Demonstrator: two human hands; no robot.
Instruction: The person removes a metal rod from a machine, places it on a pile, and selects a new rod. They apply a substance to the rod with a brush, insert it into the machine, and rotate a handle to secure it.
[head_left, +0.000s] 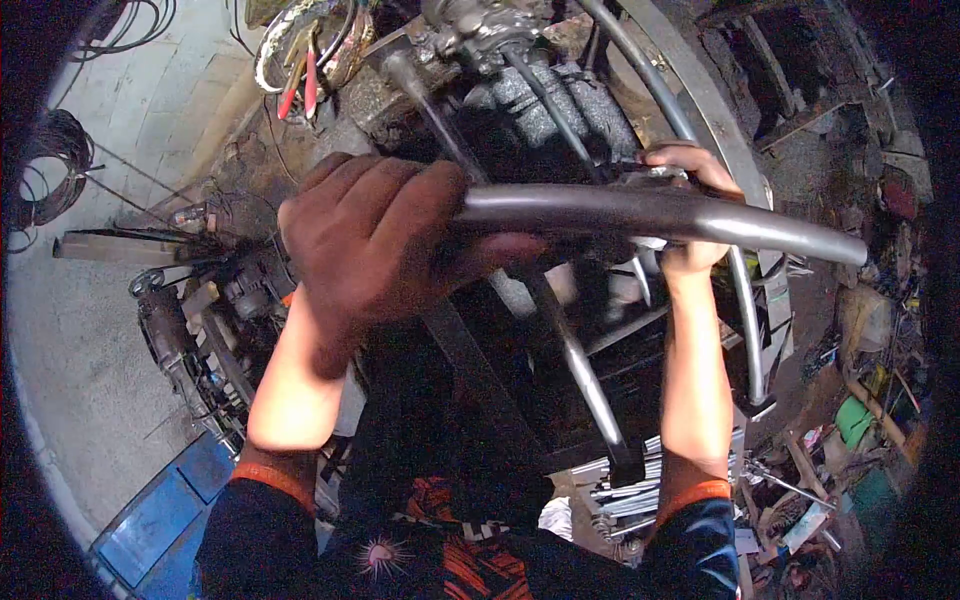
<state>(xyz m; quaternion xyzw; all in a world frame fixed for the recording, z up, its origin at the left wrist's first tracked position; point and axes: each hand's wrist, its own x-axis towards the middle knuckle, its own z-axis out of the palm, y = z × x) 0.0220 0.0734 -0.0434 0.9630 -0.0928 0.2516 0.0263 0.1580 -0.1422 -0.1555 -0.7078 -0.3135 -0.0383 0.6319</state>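
A thick, slightly curved metal tube (pixel 620 212) lies across the view, close to the camera. My left hand (pixel 375 235) is wrapped round its left end, fingers closed. Beyond the tube, my right hand (pixel 700 205) is closed around something mostly hidden behind the tube; a small light metal part shows by its fingers. Below and behind the hands stands a frame of metal tubes (pixel 590 385), with a dark, rough metal engine-like block (pixel 550 105) at its top.
Red-handled pliers (pixel 311 85) hang in a wire ring at the upper left. Coiled black cable (pixel 55 165) is at the far left, a blue box (pixel 150 520) at the lower left. Metal rods (pixel 630 490) and scattered scrap (pixel 800 490) lie at the lower right.
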